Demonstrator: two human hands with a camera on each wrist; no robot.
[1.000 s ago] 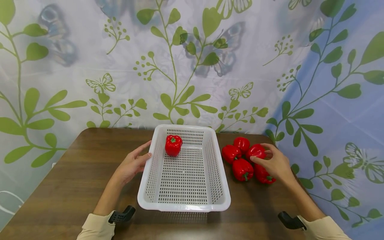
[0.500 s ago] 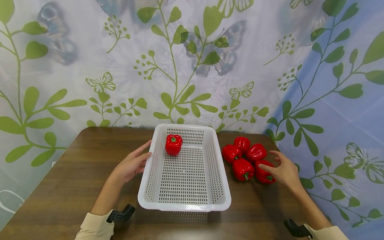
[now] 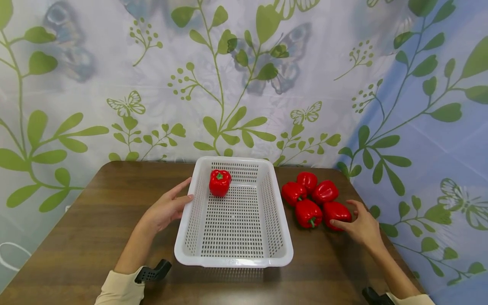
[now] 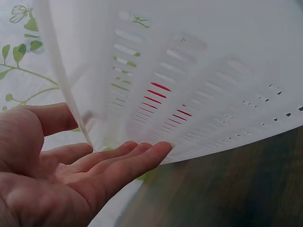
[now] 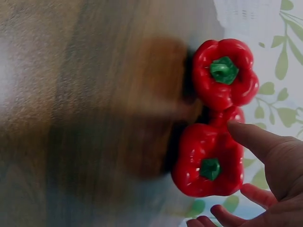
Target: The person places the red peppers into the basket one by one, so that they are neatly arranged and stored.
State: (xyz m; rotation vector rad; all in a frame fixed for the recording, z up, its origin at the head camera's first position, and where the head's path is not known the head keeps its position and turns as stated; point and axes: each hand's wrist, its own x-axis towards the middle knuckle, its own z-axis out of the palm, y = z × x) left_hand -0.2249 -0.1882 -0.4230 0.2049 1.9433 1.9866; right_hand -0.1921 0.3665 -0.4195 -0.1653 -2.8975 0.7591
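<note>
A white perforated plastic basket [image 3: 233, 262] stands on the table with one red bell pepper [image 3: 220, 183] at its back left. My left hand [image 3: 164, 212] rests at the basket's left side, thumb on the rim. In the left wrist view its other fingers [image 4: 128, 165] lie fairly straight by the outer wall. My right hand [image 3: 362, 226] spans the nearest right bell pepper [image 3: 337, 214] of a group, thumb at its near side and fingers at the far side. In the right wrist view the thumb [image 5: 258, 139] overlaps that pepper's edge; the fingers are spread.
Right of the basket sit other red bell peppers [image 3: 309, 213], close together. The brown wooden table [image 3: 114, 203] extends left of the basket. A leaf-patterned curtain [image 3: 228, 84] hangs behind and at the right. A white cord [image 3: 15, 254] loops at the far left.
My right hand has moved from the back right pepper toward me, down to the nearest right one, whose stem no longer shows in the head view. My left hand stays at the basket.
</note>
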